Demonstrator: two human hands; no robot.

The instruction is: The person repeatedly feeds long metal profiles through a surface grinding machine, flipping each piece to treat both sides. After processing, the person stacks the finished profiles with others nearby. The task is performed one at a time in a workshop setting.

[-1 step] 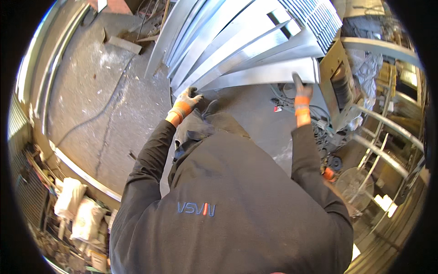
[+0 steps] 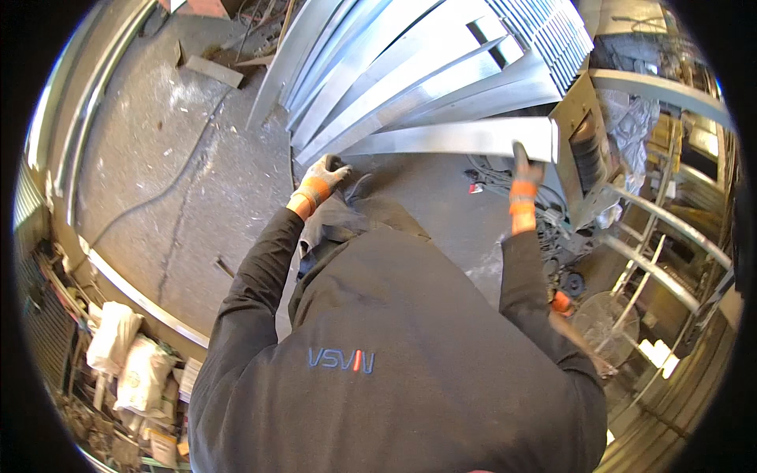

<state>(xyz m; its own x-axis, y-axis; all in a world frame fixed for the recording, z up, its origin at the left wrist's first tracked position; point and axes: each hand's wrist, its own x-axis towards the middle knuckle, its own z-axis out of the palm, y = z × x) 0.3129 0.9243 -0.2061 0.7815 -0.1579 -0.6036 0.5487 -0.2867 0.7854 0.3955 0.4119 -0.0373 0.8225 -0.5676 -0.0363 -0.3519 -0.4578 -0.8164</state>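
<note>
Long flat silvery metal strips lie fanned out beyond me. The nearest metal strip runs across in front of me, slightly apart from the others at its right end. My left hand, in a grey and orange glove, is curled closed at this strip's left end. At the right end is my gloved right hand; one digit lies over the strip's face while the other fingers bend at its near edge. What those fingers touch underneath is hidden.
Close to the strip's right end stands a machine housing with a dark round part. Cables lie tangled below it. A metal railing runs along the right. White sacks lie at lower left, and a hose crosses the floor.
My right hand and the right end of the nearest strip have come toward me, widening the gap to the strips behind. My left hand stays almost in place, its fingers more curled.
</note>
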